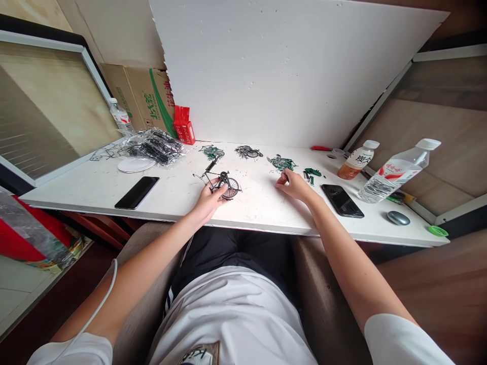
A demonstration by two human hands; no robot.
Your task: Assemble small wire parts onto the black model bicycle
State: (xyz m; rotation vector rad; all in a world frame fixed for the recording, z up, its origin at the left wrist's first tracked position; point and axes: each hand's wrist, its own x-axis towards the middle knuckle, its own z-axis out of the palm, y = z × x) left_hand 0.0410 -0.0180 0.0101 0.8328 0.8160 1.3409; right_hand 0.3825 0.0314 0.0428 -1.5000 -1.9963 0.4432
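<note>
My left hand (209, 199) is closed around a small black model bicycle (207, 175), gripping it near its one fitted wheel (230, 187). The bicycle is held just above the white table, and its other end shows bare frame. To the right, my right hand (294, 185) is low over the table with thumb and fingers drawn together. Whatever may be between those fingertips is too small to make out. Just beyond them lies a pile of green and dark parts (281, 162). Beside this hand are loose green pieces (312, 173).
Farther back lie a green parts pile (212, 151) and a grey one (248, 151). Phones flank my hands, one left (137, 192) and one right (342, 201). Bagged black parts (160, 147) and a red box (184, 125) stand left; bottles (397, 172) stand right. A white board (285, 76) rises behind.
</note>
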